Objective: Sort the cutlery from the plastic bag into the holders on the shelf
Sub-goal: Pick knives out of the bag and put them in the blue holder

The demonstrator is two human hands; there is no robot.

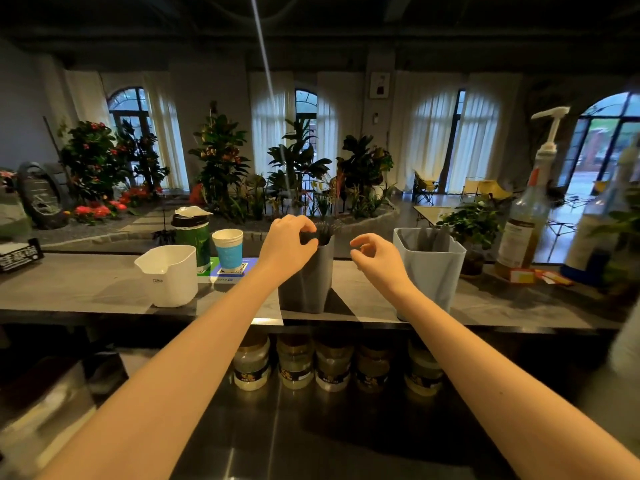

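Note:
Three holders stand on the grey shelf (86, 289): a white one (169, 275) at the left, a dark grey one (308, 285) in the middle and a pale blue-grey one (433, 271) at the right. Black cutlery (327, 230) sticks up from the dark grey holder, and dark pieces (433, 239) stand in the pale one. My left hand (289, 240) is over the dark grey holder's rim, fingers and thumb pinching black cutlery at its top. My right hand (374, 254) hovers between the two right holders, fingers loosely curled, holding nothing. No plastic bag is in view.
A blue paper cup (228, 249) and a green canister (194, 237) stand behind the white holder. A pump bottle (530, 216) and a small potted plant (474, 230) are at the right. Several jars (294, 365) line up under the shelf, above a steel counter (311, 438).

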